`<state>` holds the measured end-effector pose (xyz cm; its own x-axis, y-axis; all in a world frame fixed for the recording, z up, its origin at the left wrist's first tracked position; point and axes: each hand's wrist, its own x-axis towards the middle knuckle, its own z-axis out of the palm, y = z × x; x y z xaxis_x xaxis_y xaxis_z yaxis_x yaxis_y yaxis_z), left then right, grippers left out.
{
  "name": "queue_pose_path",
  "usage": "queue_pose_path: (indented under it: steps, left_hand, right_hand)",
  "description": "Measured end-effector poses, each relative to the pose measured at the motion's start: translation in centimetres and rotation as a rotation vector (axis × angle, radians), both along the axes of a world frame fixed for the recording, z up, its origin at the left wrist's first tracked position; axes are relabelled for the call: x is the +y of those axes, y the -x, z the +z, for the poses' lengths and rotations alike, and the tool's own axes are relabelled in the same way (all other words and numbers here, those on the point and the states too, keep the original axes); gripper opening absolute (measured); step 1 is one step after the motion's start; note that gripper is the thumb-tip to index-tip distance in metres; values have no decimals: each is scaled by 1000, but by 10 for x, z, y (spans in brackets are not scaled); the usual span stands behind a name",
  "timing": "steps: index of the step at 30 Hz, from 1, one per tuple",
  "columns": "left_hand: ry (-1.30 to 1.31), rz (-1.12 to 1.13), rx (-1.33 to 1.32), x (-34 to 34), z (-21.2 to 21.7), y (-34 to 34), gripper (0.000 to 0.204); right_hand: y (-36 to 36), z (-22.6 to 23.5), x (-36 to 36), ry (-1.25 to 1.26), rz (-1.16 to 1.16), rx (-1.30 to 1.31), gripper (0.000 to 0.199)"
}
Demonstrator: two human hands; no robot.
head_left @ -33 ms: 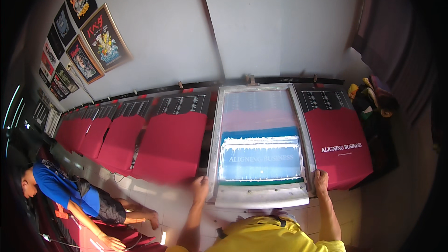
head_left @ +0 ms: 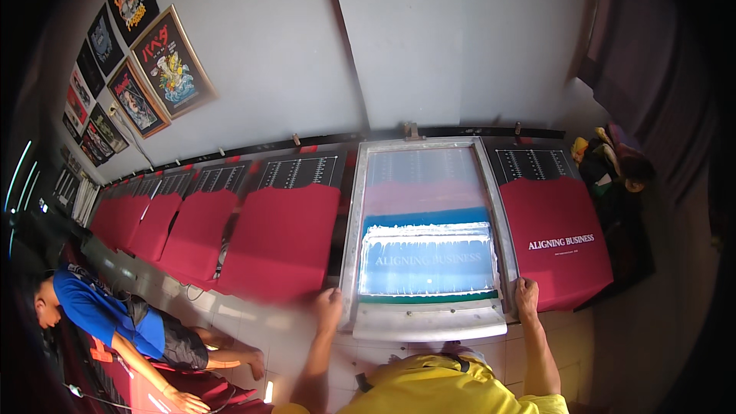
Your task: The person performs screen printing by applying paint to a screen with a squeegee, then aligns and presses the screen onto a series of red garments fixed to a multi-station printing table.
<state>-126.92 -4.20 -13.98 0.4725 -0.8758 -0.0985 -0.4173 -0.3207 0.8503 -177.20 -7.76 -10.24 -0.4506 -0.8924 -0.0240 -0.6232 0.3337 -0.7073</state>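
Note:
A screen-printing frame (head_left: 356,184) with a pale metal border lies in front of me. Its mesh has a blue band (head_left: 429,217), and white ink (head_left: 425,234) runs in a ridge across it, with more along the lower edge. Pale lettering shows through the mesh. My left hand (head_left: 330,308) is closed beside the frame's near left corner. By the near right corner is my right hand (head_left: 527,297), also closed, next to a red shirt (head_left: 560,215) with white printed lettering. What the fingers hold, if anything, is hidden.
More red shirts (head_left: 280,241) lie on dark boards with white ruled marks, in a row to the left. A co-worker in a blue shirt (head_left: 115,310) leans at lower left. Pictures (head_left: 172,61) hang on the wall. A pile of cloth (head_left: 617,157) sits at the far right.
The co-worker's hand and leg have shifted slightly. My two hands and the frame stay where they were.

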Motion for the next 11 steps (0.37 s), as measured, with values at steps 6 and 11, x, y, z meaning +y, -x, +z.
queue_pose_path:
  steps: [6, 11]
  left_hand:
    - [-81, -50, -2, -27, 5, -25, 34]
    - [-165, -69, -31, -43, -25, -40, 39]
  right_hand:
    - [-25, 4, -8, 66, -25, 72, 35]
    - [-27, 0, -20, -41, -40, 39, 34]
